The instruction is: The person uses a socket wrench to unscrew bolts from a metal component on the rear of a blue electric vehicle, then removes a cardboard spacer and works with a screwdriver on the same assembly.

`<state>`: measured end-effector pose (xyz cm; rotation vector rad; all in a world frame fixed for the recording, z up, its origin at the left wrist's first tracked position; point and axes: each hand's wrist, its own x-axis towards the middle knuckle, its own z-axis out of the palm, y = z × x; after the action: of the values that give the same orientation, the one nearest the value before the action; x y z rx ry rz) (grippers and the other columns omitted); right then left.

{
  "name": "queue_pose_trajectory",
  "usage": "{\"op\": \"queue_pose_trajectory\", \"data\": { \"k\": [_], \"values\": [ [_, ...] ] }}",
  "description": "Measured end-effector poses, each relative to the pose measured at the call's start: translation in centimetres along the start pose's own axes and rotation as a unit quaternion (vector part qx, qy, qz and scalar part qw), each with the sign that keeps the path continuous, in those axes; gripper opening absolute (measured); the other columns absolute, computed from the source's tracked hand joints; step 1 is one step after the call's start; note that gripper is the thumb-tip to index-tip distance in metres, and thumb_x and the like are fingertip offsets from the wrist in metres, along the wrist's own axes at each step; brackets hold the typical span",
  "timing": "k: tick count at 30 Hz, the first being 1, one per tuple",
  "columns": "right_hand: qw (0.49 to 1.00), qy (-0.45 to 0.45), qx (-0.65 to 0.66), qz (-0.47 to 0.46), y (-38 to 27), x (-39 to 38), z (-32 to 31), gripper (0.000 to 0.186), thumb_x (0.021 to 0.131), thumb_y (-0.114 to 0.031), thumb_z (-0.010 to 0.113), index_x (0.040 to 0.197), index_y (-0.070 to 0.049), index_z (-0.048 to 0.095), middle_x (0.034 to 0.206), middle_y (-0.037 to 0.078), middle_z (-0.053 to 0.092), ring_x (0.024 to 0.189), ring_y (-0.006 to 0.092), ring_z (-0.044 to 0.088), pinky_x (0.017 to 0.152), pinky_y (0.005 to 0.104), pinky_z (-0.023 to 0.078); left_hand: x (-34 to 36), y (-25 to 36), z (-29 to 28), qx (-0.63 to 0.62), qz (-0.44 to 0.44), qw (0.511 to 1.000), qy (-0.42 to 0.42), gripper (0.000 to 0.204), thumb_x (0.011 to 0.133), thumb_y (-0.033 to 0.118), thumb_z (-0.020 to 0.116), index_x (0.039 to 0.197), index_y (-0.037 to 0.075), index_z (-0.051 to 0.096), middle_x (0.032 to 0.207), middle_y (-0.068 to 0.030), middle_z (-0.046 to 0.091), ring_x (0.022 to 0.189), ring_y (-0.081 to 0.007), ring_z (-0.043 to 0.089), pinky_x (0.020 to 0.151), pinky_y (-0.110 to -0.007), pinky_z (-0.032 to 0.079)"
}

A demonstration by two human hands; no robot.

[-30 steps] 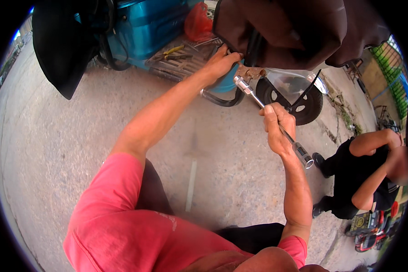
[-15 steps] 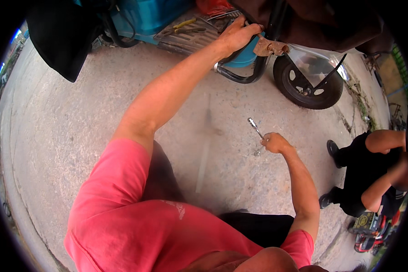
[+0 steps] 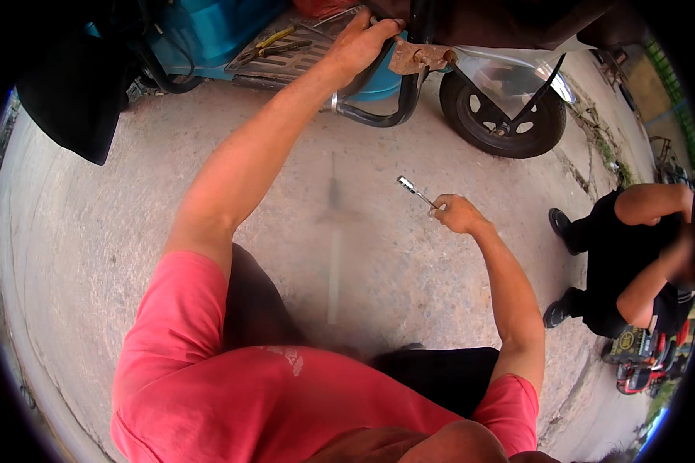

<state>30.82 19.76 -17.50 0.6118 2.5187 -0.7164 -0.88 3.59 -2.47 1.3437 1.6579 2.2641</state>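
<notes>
My left arm reaches up to a blue three- or two-wheeled vehicle. My left hand [image 3: 363, 46] is closed at the edge of its footboard [image 3: 286, 65], around what looks like a black bar [image 3: 374, 60]; the fingertips are partly hidden. Just right of that hand is a rusty metal bracket [image 3: 418, 59]. Lower right, my right hand [image 3: 459, 214] holds a chrome socket wrench [image 3: 415, 190] by its lower end, in the air above the concrete. The socket end points up and left, apart from the vehicle.
Yellow-handled pliers [image 3: 276, 40] and other tools lie on the footboard. A front wheel [image 3: 502, 116] stands right of the bracket, under a clear fender. A black flap [image 3: 73, 100] hangs far left. At right, another person [image 3: 625, 262] in black sits or crouches near a red vehicle [image 3: 637, 374].
The view has shifted, so the vehicle sits further left and higher. My right hand has moved up and left a little, and the wrench is tilted flatter. My left hand stays at the footboard.
</notes>
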Motion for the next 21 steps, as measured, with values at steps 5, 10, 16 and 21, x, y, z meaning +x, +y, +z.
{"op": "queue_pose_trajectory", "data": {
  "k": [5, 10, 16, 21],
  "values": [
    [1.0, -0.001, -0.007, -0.005, 1.0, 0.2, 0.4, 0.031, 0.09, -0.031, 0.068, 0.112, -0.01, 0.075, 0.108, 0.022, 0.074, 0.106, 0.0377, 0.07, 0.094, 0.0451, 0.053, -0.8, 2.2, 0.1, 0.003, -0.128, 0.992, -0.014, 0.053, 0.093, 0.036, 0.064, 0.133, 0.002, 0.058, 0.126, -0.013, 0.065, 0.118, -0.0234, 0.06, 0.104, -0.034, 0.044],
    [0.998, 0.033, -0.039, -0.023, 2.8, 0.7, 2.0, 0.028, 0.09, -0.025, 0.067, 0.111, -0.008, 0.074, 0.093, 0.018, 0.076, 0.092, 0.0324, 0.073, 0.084, 0.0434, 0.055, -0.7, 2.6, 0.0, 0.015, -0.153, 0.988, -0.01, 0.057, 0.092, 0.036, 0.065, 0.135, -0.001, 0.055, 0.125, -0.0156, 0.066, 0.118, -0.0245, 0.061, 0.105, -0.035, 0.044],
    [0.998, 0.009, -0.065, -0.014, 1.8, 0.8, 5.5, 0.032, 0.089, -0.02, 0.063, 0.118, -0.012, 0.073, 0.117, 0.02, 0.073, 0.112, 0.0365, 0.068, 0.097, 0.0452, 0.053, -1.0, 4.9, 0.3, 0.066, -0.183, 0.981, -0.007, 0.056, 0.093, 0.035, 0.065, 0.135, -0.001, 0.055, 0.126, -0.0167, 0.065, 0.117, -0.0256, 0.06, 0.104, -0.035, 0.044],
    [0.985, -0.1, -0.111, -0.091, 1.4, 1.1, 10.2, 0.036, 0.087, -0.019, 0.06, 0.121, -0.014, 0.073, 0.121, 0.017, 0.072, 0.116, 0.036, 0.066, 0.1, 0.045, 0.052, -1.1, 4.4, 0.2, 0.043, -0.184, 0.982, -0.004, 0.056, 0.093, 0.034, 0.065, 0.136, 0.0, 0.054, 0.125, -0.016, 0.064, 0.117, -0.0244, 0.061, 0.104, -0.035, 0.044]
  ]
}}
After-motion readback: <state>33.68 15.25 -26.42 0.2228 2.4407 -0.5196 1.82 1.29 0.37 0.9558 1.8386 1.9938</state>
